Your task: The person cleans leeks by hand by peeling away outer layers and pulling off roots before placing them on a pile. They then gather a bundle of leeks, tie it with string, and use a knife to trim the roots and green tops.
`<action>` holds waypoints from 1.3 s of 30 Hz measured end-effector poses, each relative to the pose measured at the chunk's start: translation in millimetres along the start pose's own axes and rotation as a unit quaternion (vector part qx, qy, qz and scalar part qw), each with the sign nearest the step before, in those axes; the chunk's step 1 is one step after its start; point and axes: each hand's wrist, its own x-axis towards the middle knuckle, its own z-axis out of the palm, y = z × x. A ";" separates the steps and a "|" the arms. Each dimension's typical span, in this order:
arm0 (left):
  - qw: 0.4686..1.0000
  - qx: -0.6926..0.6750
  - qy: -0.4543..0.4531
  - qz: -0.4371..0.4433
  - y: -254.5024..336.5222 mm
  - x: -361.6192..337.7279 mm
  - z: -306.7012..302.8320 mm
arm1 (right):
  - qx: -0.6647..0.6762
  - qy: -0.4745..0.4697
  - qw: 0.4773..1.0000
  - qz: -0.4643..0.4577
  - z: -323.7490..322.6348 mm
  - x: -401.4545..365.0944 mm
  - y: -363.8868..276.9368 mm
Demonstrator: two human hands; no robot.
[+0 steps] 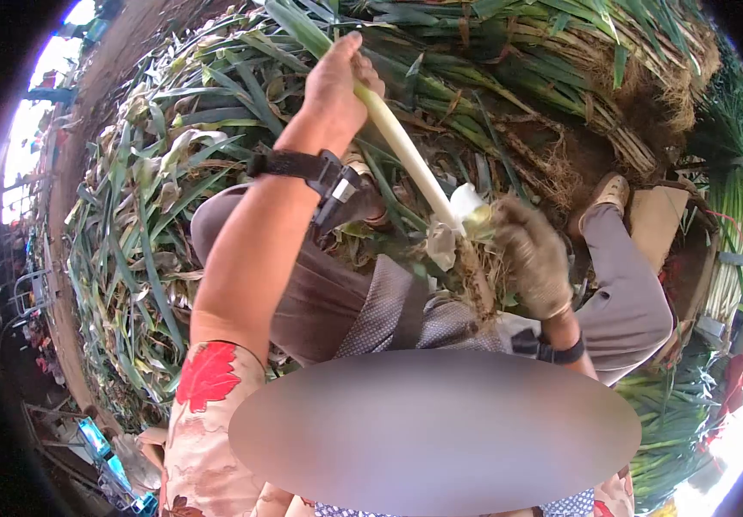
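Note:
My bare left hand [343, 86] is closed around the upper stalk of a leek [410, 159], which slants down to the right with its white shank and root end toward me. My right hand [533, 257], in a dirty glove and slightly blurred, is beside the root end with its fingers curled. Loose white and pale green outer skin [468, 203] touches the fingertips of that glove and hangs off the base of the stalk. Brown, soil-covered roots [477, 289] dangle below. What lies inside the right fingers is partly hidden.
A big heap of loose green leaves [143, 250] covers the ground at left. Untrimmed leeks with roots [596, 82] are piled at upper right. Tied bundles of cleaned leeks [731, 250] stand at far right, beside a piece of cardboard [654, 224]. My bent legs [626, 310] flank the work.

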 end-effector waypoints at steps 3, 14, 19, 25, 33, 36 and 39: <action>0.998 -0.022 -0.055 0.008 25.3 -1.4 -2.7 | 0.002 0.007 0.988 -0.152 -10.5 34.0 -30.4; 0.966 -0.111 -0.231 -0.003 94.9 39.2 -41.5 | 0.251 -0.340 0.900 0.109 55.6 74.3 -89.0; 0.972 -0.094 -0.210 0.046 117.5 48.9 -47.9 | 0.052 -0.227 0.921 -0.313 48.5 69.2 -46.9; 0.976 -0.086 -0.134 0.150 133.5 29.2 -51.3 | -0.022 -0.192 0.976 -0.098 25.2 38.4 27.1; 0.939 -0.029 -0.089 0.331 188.0 24.9 -84.5 | -0.416 -0.280 0.844 0.192 -18.5 21.9 186.9; 0.944 0.018 -0.055 0.325 150.2 -2.3 -53.1 | -0.286 -0.305 0.862 0.286 -20.0 46.6 159.0; 0.944 -0.013 -0.115 0.308 129.5 -8.5 -26.1 | -0.525 -0.167 0.831 0.080 -16.4 82.6 121.1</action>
